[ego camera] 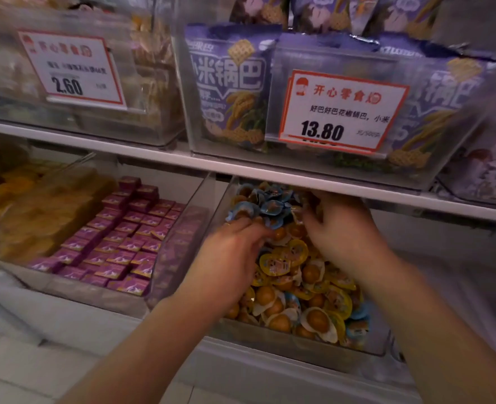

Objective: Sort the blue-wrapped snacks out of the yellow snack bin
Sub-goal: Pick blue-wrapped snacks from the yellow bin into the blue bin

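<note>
A clear plastic bin (284, 342) on the lower shelf holds many yellow-wrapped round snacks (287, 260). Several blue-wrapped snacks (265, 204) lie heaped at the bin's back, under the upper shelf; a few more blue ones (357, 313) show at the front right. My left hand (226, 258) reaches into the bin's left side, its fingers curled down onto the snacks just in front of the blue heap. My right hand (340, 225) is deeper in, to the right of the heap, fingers bent into the pile. Both hands are blurred; what the fingers hold is hidden.
The white upper shelf edge (270, 170) hangs low over the bin's back. To the left stands a bin of purple boxed snacks (118, 243), then one of yellow packets (37, 217). Above are bins of purple bags (235, 91) with a price tag (340, 112).
</note>
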